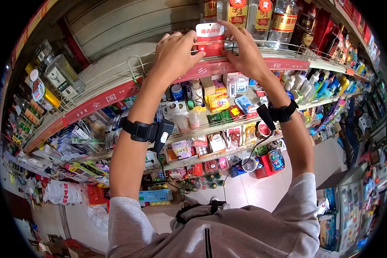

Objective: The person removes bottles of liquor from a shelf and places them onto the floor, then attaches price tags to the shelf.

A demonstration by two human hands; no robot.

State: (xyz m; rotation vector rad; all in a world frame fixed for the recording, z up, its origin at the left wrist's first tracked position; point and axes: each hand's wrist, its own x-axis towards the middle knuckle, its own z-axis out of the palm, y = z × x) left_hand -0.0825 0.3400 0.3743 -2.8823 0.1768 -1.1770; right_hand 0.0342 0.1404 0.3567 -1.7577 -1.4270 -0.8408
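A red and white price card [210, 31] with printed characters stands upright at the front guard wire of the top shelf. My left hand [175, 55] grips its left edge, thumb toward the lower corner and the other fingers curled behind. On the opposite side my right hand [245, 53] pinches the card's right edge, its index finger reaching to the top corner. A thin wire crosses in front of the card. Just below runs the pink-red shelf strip [193, 73]. Clear liquor bottles [284, 23] with labels stand behind and right of my right hand.
Bottles [62, 75] fill the top shelf's left end. Lower shelves hold small boxed goods [217, 142], tubes and bottles [314, 84]. Black straps with small devices [162, 134] and cables are on both wrists. A white bag [63, 192] lies at lower left.
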